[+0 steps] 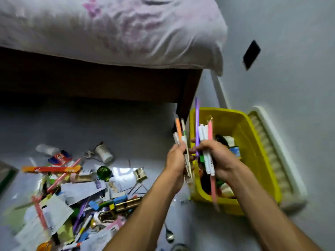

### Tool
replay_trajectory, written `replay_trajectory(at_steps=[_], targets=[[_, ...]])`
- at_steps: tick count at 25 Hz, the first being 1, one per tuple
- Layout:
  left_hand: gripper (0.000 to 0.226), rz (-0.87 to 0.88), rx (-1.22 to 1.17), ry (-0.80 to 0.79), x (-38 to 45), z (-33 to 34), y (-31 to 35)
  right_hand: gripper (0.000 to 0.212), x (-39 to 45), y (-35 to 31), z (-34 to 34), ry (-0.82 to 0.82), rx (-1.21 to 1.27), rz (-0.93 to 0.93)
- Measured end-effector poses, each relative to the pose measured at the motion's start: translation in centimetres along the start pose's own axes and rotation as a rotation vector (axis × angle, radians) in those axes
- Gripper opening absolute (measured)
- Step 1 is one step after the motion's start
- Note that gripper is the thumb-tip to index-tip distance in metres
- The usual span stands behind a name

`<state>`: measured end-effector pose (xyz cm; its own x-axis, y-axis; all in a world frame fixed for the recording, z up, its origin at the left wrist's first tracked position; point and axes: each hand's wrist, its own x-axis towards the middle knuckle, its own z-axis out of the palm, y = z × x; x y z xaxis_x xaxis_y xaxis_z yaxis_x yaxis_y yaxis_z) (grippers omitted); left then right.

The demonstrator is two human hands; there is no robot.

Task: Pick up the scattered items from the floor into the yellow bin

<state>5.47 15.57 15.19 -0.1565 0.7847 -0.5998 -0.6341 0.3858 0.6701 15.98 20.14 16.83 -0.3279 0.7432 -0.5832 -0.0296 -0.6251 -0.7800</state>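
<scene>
The yellow bin [253, 140] stands on the floor at the right, with several items inside it. My right hand [217, 156] is over the bin's left part, shut on a bundle of pens and markers [204, 142], white, pink and purple. My left hand [175, 158] is just left of the bin's rim, shut on a second bundle of pens [179, 133], orange, white and green, with a flat wooden stick. The two hands are close together. A heap of scattered items [72, 196] covers the floor at the lower left: papers, pens, a red ruler, a green ball.
A bed [108, 33] with a pale sheet and dark wooden frame fills the top. A white ridged object [272, 151] lies against the wall right of the bin. A spoon [169, 234] lies on the floor near my left forearm. A white bottle [104, 153] lies by the heap.
</scene>
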Motion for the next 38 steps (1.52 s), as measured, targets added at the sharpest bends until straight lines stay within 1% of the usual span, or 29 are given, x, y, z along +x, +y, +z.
replay_trajectory(at_steps=[1,3,4,5,6,8,9,10,11,12,13,14,15,16,17,19,21,22,23,24,25,26,27,28,29,32,35,37,38], targets=[[0.028,-0.018,0.044,-0.036,0.4,3.4,-0.4,0.029,0.0,-1.8,-2.8,0.050,0.001,-0.013],[0.024,-0.034,0.179,-0.071,1.9,8.2,-1.3,0.022,0.6,-4.5,-7.1,0.178,-0.100,-0.021],[0.023,-0.004,0.320,-0.062,2.9,9.4,-1.7,0.016,1.3,-5.2,-8.9,0.228,-0.149,-0.026],[0.024,0.065,0.518,-0.056,4.2,9.8,-2.4,0.010,2.3,-5.2,-10.7,0.272,-0.192,-0.023],[0.026,0.189,0.753,-0.083,5.1,9.7,-3.3,0.014,3.2,-4.6,-12.4,0.326,-0.253,-0.019],[0.036,0.519,1.241,-0.208,5.8,8.0,-5.8,0.049,5.1,-1.9,-15.6,0.486,-0.481,-0.026],[0.042,0.713,1.463,-0.258,6.0,7.2,-7.2,0.067,5.6,0.0,-16.5,0.532,-0.602,-0.028],[0.047,0.871,1.644,-0.278,5.9,6.4,-8.5,0.080,5.7,2.0,-16.7,0.528,-0.730,-0.020],[0.053,0.937,1.759,-0.258,5.9,5.8,-9.3,0.088,6.0,4.0,-16.4,0.496,-0.891,0.010],[0.060,0.930,1.799,-0.205,5.8,5.7,-9.6,0.091,6.4,5.6,-15.8,0.443,-1.075,0.037],[0.065,0.892,1.792,-0.155,6.1,5.4,-9.6,0.089,7.0,6.5,-15.1,0.357,-1.238,0.046],[0.069,0.868,1.777,-0.138,6.5,5.0,-9.6,0.084,7.4,6.8,-14.4,0.251,-1.341,0.046],[0.072,0.868,1.769,-0.149,6.9,4.6,-9.6,0.077,7.8,6.3,-13.9,0.161,-1.382,0.048],[0.072,0.858,1.774,-0.174,7.0,4.2,-9.7,0.071,7.9,5.8,-13.6,0.110,-1.382,0.050],[0.073,0.843,1.773,-0.194,6.8,4.0,-9.8,0.066,7.8,5.6,-13.8,0.118,-1.371,0.029],[0.070,0.875,1.740,-0.214,7.1,4.2,-9.7,0.062,7.0,5.5,-14.7,0.210,-1.386,-0.048],[0.062,0.891,1.706,-0.258,7.3,4.0,-9.9,0.062,5.5,6.0,-14.9,0.170,-1.466,0.004],[0.059,0.890,1.686,-0.292,7.2,3.9,-10.2,0.060,4.6,6.2,-15.1,0.215,-1.472,0.023],[0.058,0.880,1.668,-0.316,7.0,3.9,-10.4,0.057,3.8,6.0,-15.1,0.322,-1.458,-0.010],[0.057,0.858,1.636,-0.310,6.5,3.8,-10.6,0.054,3.0,5.6,-14.9,0.439,-1.443,-0.101],[0.058,0.821,1.593,-0.274,6.1,3.5,-10.7,0.052,2.2,5.1,-14.2,0.509,-1.438,-0.226],[0.058,0.778,1.561,-0.201,5.4,2.1,-10.1,0.051,1.8,4.8,-12.4,0.523,-1.427,-0.374],[0.058,0.743,1.552,-0.142,5.1,1.4,-9.5,0.050,1.5,4.3,-11.3,0.521,-1.401,-0.474],[0.058,0.712,1.559,-0.079,4.8,0.2,-8.5,0.050,1.5,3.8,-9.4,0.480,-1.384,-0.545],[0.059,0.676,1.578,0.008,4.1,-2.6,-7.1,0.050,1.7,4.1,-5.9,0.378,-1.383,-0.595],[0.062,0.557,1.583,0.205,1.6,-10.7,-3.6,0.047,2.2,6.5,3.4,0.071,-1.413,-0.618],[0.065,0.436,1.554,0.347,-0.6,-17.9,-1.1,0.038,4.0,9.4,10.0,-0.197,-1.457,-0.552],[0.064,0.320,1.499,0.429,-1.4,-22.5,0.1,0.039,5.8,11.2,13.0,-0.315,-1.504,-0.454],[0.064,0.267,1.485,0.464,-1.5,-25.1,0.8,0.041,7.2,11.9,14.7,-0.343,-1.505,-0.416]])
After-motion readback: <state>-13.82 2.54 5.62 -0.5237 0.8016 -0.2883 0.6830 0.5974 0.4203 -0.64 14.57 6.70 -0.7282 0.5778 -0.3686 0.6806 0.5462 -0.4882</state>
